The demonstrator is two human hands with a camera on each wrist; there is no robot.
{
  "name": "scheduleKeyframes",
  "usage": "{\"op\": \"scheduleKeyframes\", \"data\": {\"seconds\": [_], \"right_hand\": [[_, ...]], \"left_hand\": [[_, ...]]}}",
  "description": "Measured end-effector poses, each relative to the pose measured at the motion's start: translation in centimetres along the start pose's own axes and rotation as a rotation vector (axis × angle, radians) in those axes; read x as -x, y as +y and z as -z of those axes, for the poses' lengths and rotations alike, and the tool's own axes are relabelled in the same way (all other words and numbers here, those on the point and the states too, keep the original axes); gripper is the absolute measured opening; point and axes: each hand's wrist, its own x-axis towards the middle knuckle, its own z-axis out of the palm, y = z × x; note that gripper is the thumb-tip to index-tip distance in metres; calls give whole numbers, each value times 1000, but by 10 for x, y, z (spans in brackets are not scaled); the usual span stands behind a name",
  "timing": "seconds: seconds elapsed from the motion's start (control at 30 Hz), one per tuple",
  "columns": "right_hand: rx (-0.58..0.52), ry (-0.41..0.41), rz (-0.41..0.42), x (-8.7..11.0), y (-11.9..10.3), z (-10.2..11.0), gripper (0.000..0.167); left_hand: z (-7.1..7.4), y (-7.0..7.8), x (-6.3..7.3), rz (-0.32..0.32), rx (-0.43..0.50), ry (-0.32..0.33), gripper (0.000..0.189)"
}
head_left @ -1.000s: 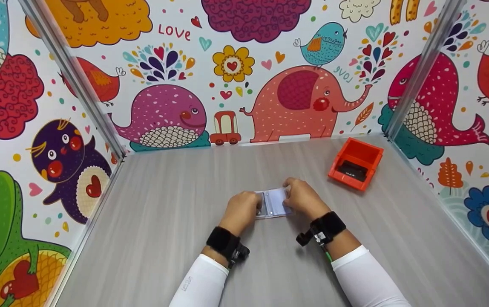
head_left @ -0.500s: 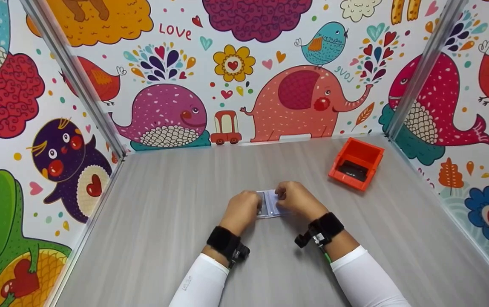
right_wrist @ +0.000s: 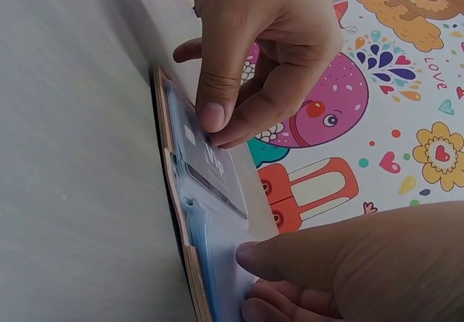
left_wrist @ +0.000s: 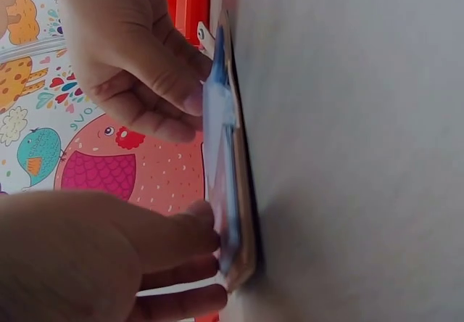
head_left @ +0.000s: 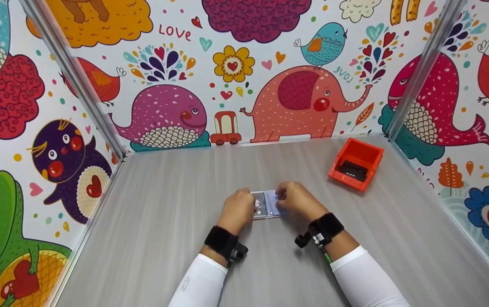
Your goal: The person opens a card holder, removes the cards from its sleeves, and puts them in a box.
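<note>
A card holder (head_left: pixel 272 216) with clear plastic sleeves lies spread on the table below both hands. Its left half carries a dark card (right_wrist: pixel 206 155) with pale print and a chip. At the holder's left end my left hand (head_left: pixel 237 211) has its thumb and curled index finger on the card, another finger reaching past the outer edge. My right hand (head_left: pixel 299 198) pinches the clear sleeves (right_wrist: pixel 217 257) of the right half between thumb and bent fingers. From the left wrist side, the holder's tan cover (left_wrist: pixel 245 228) shows edge-on, and the sleeve stack stands slightly raised.
An orange-red bin (head_left: pixel 357 162) with a dark flat item (head_left: pixel 352 170) inside stands at the back right of the grey table (head_left: pixel 176 221). Printed cartoon panels (head_left: pixel 231 34) and metal posts border the table.
My left hand has shifted slightly left, uncovering more of the dark card. Earlier, my right hand moved a little left from the holder's right edge onto the clear sleeves; it stays there now.
</note>
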Motion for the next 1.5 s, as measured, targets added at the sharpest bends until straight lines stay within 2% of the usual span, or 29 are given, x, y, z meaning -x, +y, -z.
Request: {"op": "scheduleKeyframes", "data": {"seconds": [0.27,0.57,0.7,0.8,0.9,1.13,1.37,1.5], "right_hand": [[-5,0,11,-1,2,-1,18],[21,-4,-18,-4,1,-2,15],[14,4,-34,-4,0,-2,13],[-3,6,-25,-4,0,-2,19],[-70,-10,-39,-5,0,-3,27],[-331,-73,-150,-6,-1,-5,37],[-462,-54,-158,-7,-3,-10,45],[-466,-47,-144,-7,-4,-11,47]], "left_hand": [[1,-2,-1,-2,16,28,9],[1,-2,-5,-6,85,-46,12],[0,-2,-4,-24,87,-52,16],[-2,-2,-4,-36,84,-50,17],[-3,-1,-3,-46,71,-48,18],[-3,1,-1,-65,33,-22,20],[-2,2,0,-38,52,-29,23],[-2,3,-1,-17,49,-34,28]]}}
